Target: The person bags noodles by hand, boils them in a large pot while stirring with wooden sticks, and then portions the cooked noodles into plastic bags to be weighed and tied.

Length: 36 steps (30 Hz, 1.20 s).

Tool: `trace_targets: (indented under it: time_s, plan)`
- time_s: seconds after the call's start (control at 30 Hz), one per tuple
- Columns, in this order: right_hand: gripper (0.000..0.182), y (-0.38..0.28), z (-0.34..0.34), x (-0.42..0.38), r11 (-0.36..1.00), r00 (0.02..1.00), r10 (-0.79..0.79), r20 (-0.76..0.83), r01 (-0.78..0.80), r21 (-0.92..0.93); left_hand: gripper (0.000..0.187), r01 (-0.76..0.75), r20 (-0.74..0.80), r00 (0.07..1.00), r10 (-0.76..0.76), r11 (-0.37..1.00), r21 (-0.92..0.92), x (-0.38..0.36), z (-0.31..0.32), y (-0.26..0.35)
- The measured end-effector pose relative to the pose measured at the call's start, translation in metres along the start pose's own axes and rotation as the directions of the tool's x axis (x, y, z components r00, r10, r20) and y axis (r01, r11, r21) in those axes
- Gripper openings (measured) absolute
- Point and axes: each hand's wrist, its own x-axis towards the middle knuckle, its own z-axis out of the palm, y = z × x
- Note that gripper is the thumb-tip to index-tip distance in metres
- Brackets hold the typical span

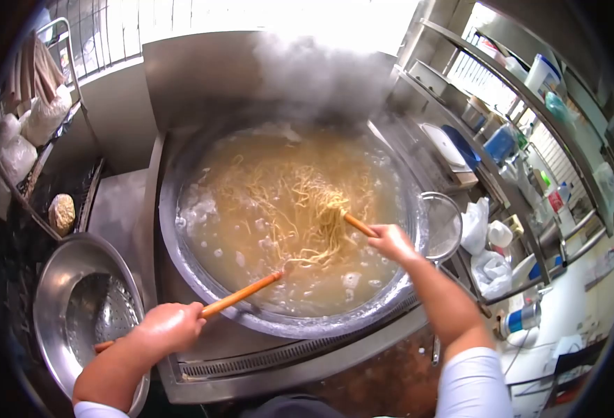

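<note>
Steam (300, 63) clouds the metal wall (195, 80) behind a big pot (170, 240) of bubbly water (227, 244) with noodles (314, 188) in it. Left fingers (193, 322) hold one wooden stick (244, 292); right fingers (383, 239) hold another stick (358, 224), noodles bunched at its tip. Stir slowly so hot water won't splash.

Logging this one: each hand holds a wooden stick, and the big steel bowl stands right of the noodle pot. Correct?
Wrong side: the head view shows the big steel bowl left of the noodle pot. The left hand and right hand each hold a wooden stick.
</note>
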Motion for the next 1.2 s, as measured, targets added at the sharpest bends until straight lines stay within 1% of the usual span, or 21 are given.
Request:
trace_targets:
  time_s: [0.07,0.17,0.23,0.3,0.37,0.43,0.5,0.53,0.57,0.63,0.73,0.77,0.83,0.9,0.93,1.0,1.03,1.07,1.1,1.17,1.2]
  plan:
    - [0.037,-0.012,0.054,0.028,0.972,0.99,0.011,-0.141,0.022,0.232,0.029,0.07,0.068,0.996,-0.066,0.996,-0.053,-0.012,-0.022,-0.009]
    - [0.036,-0.006,0.084,0.051,0.767,0.992,0.066,-0.107,0.018,0.642,0.032,0.182,0.085,0.981,-0.172,0.975,-0.13,-0.036,-0.07,-0.04]
    - [0.034,-0.004,0.087,0.053,0.772,0.988,0.094,-0.122,0.005,0.635,0.032,0.188,0.023,0.982,-0.186,0.975,-0.123,-0.062,-0.102,-0.05]
    - [0.033,0.013,0.093,0.066,0.895,0.97,0.074,-0.231,0.038,0.444,0.032,0.193,-0.015,0.979,-0.201,0.958,-0.212,-0.074,-0.124,-0.054]
    - [0.033,-0.003,0.031,0.01,0.977,0.98,-0.027,-0.195,0.067,0.201,0.032,0.197,-0.102,0.968,-0.231,0.944,-0.265,-0.059,-0.136,-0.056]
    - [0.032,-0.001,-0.041,-0.05,0.987,0.992,0.014,-0.129,0.007,0.158,0.03,0.069,-0.323,0.939,-0.118,0.985,-0.159,-0.018,-0.142,-0.051]
    - [0.031,0.018,-0.116,-0.109,0.982,0.969,-0.158,-0.189,0.174,0.068,0.032,-0.058,-0.472,0.882,0.01,0.995,-0.086,0.057,-0.138,-0.059]
    - [0.031,-0.005,-0.162,-0.149,0.992,0.988,-0.052,-0.142,0.035,-0.119,0.034,0.06,-0.393,0.915,-0.09,0.994,-0.089,0.085,-0.144,-0.038]
    - [0.032,-0.005,-0.196,-0.178,0.994,0.992,-0.022,-0.122,0.009,-0.106,0.031,-0.147,-0.473,0.881,-0.013,0.943,-0.3,0.113,-0.13,-0.037]
    - [0.036,-0.018,-0.242,-0.231,0.992,0.987,0.098,-0.127,-0.108,-0.07,0.024,0.179,-0.421,0.9,-0.11,0.976,0.128,0.174,-0.124,0.016]
    - [0.034,-0.039,-0.263,-0.268,0.962,0.956,0.266,-0.121,-0.272,-0.036,0.024,0.206,-0.399,0.914,-0.075,0.933,0.296,0.221,-0.091,0.077]
    - [0.033,-0.05,-0.261,-0.269,0.945,0.95,0.3,-0.086,-0.308,-0.107,0.024,0.195,-0.377,0.925,-0.048,0.912,0.36,0.225,-0.083,0.088]
    - [0.028,-0.05,-0.239,-0.249,0.861,0.996,0.089,-0.008,-0.081,-0.502,0.026,0.123,-0.249,0.968,0.002,0.867,0.483,0.233,-0.068,0.099]
    - [0.025,-0.034,-0.18,-0.205,0.775,0.996,-0.033,-0.081,-0.025,-0.632,0.026,0.123,-0.233,0.972,-0.017,0.884,0.45,0.238,-0.044,0.107]
    - [0.025,-0.03,-0.144,-0.169,0.746,0.999,0.019,-0.043,-0.043,-0.665,0.027,0.102,-0.22,0.976,-0.01,0.905,0.412,0.246,-0.03,0.108]
    - [0.031,-0.022,-0.071,-0.092,0.867,0.977,-0.058,-0.205,-0.053,-0.495,0.027,0.072,-0.204,0.979,0.007,0.922,0.38,0.249,-0.013,0.112]
    - [0.032,-0.015,-0.033,-0.059,0.975,0.941,-0.01,-0.339,-0.065,-0.21,0.027,0.042,-0.177,0.984,0.019,0.941,0.336,0.245,-0.009,0.118]
    - [0.036,-0.015,0.0,-0.031,0.97,0.919,0.216,-0.331,-0.242,-0.039,0.028,0.012,-0.145,0.989,0.032,0.956,0.292,0.238,-0.003,0.122]
    - [0.038,-0.009,0.028,-0.02,0.939,0.935,0.06,-0.348,-0.171,-0.297,0.028,-0.004,-0.147,0.988,0.051,0.952,0.305,0.227,0.001,0.126]
    - [0.043,-0.001,0.07,-0.028,0.892,0.957,-0.01,-0.291,-0.123,-0.434,0.026,0.016,-0.184,0.983,0.023,0.978,0.209,0.193,0.003,0.121]
    - [0.042,-0.001,0.069,-0.04,0.93,0.966,0.127,-0.227,-0.195,-0.312,0.025,0.022,-0.202,0.979,0.023,0.975,0.22,0.178,0.005,0.111]
